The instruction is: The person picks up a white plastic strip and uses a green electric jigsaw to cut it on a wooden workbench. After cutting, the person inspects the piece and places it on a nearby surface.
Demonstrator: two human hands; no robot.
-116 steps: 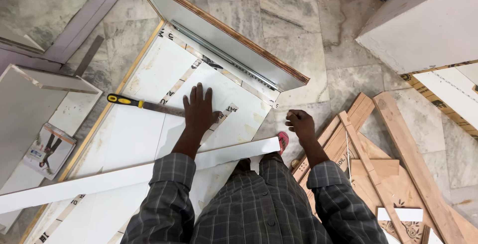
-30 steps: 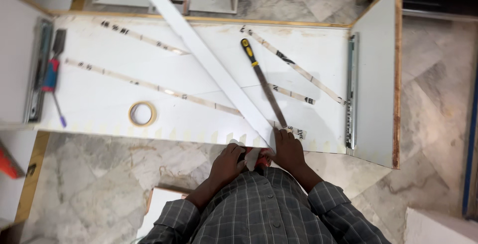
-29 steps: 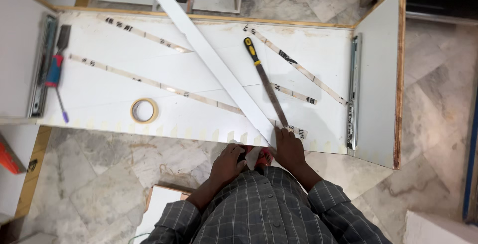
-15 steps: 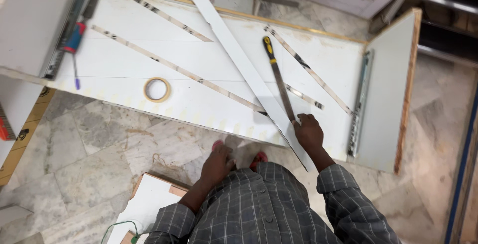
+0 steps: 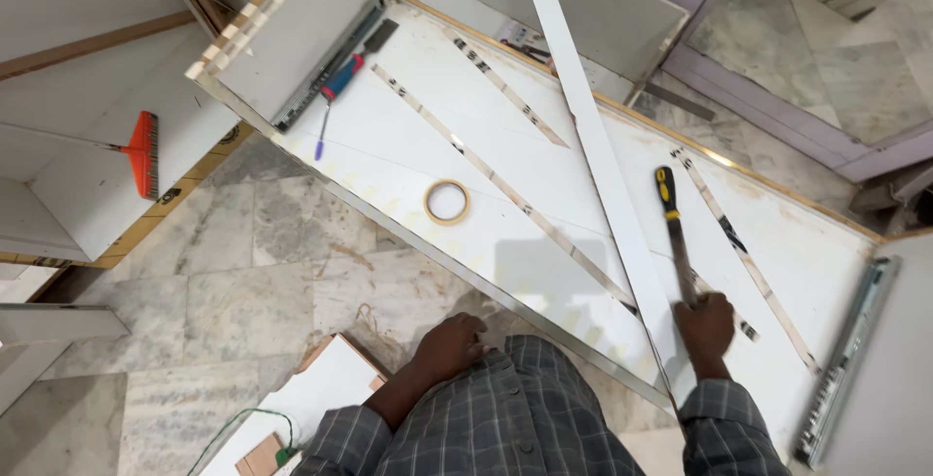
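On the white panel [image 5: 408, 146], file [image 5: 673, 233] under right hand [image 5: 704, 325], beside long strip [image 5: 593, 155]

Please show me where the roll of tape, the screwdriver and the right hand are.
roll of tape [image 5: 447, 202], head view, on its ring at the left edge.
screwdriver [image 5: 340, 75], head view, on its red and blue handle.
right hand [image 5: 705, 323], head view, on its back.

Grey-white veined marble floor [image 5: 243, 282], evenly lit. White laminate cabinet parts all around: open shelf unit [image 5: 87, 146] at left with wood-edged panels, another open box [image 5: 544, 0] at top. Lilac panel [image 5: 777, 117] leaning at upper right. Wood offcuts [image 5: 311, 408] on floor at bottom, thin green wire [image 5: 228, 427] beside them.
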